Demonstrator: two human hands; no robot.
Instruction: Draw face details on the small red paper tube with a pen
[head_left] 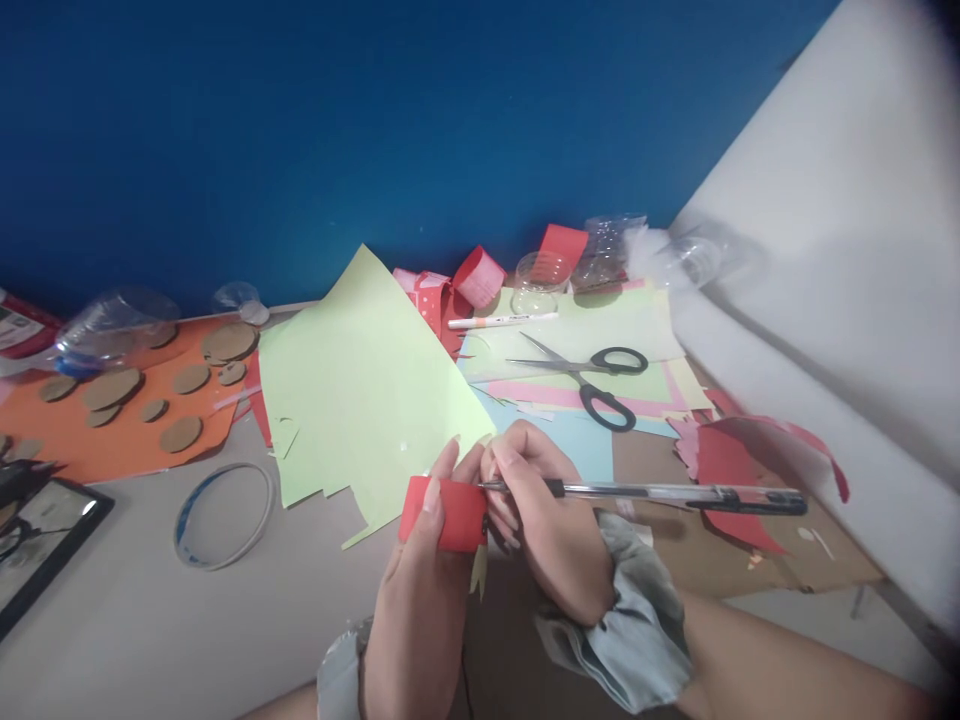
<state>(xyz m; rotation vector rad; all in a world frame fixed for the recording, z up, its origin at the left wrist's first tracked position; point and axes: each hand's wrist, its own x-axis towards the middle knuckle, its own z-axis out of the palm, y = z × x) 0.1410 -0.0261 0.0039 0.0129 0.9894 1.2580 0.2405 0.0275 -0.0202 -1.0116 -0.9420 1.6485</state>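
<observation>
My left hand (424,590) grips a small red paper piece (459,515), with the thumb pressed on its front face. A black pen (660,494) lies across my right hand (544,510), its clip end pointing right and its tip at the red paper's right edge. The right fingers are closed together near that edge. A thin pale yellow-green strip (478,570) hangs below the red paper. Behind both hands rests a large light green paper sheet (367,370) with cut edges. Open scissors (581,370) with black handles lie on papers beyond my right hand.
Cardboard discs (112,388) lie on orange paper (210,390) at the left, near a tape ring (225,515) and a dark-framed tablet (56,540). A white marker (502,321), red paper rolls (480,277) and clear plastic cups (540,280) sit along the blue wall. Red paper scraps (739,470) lie right.
</observation>
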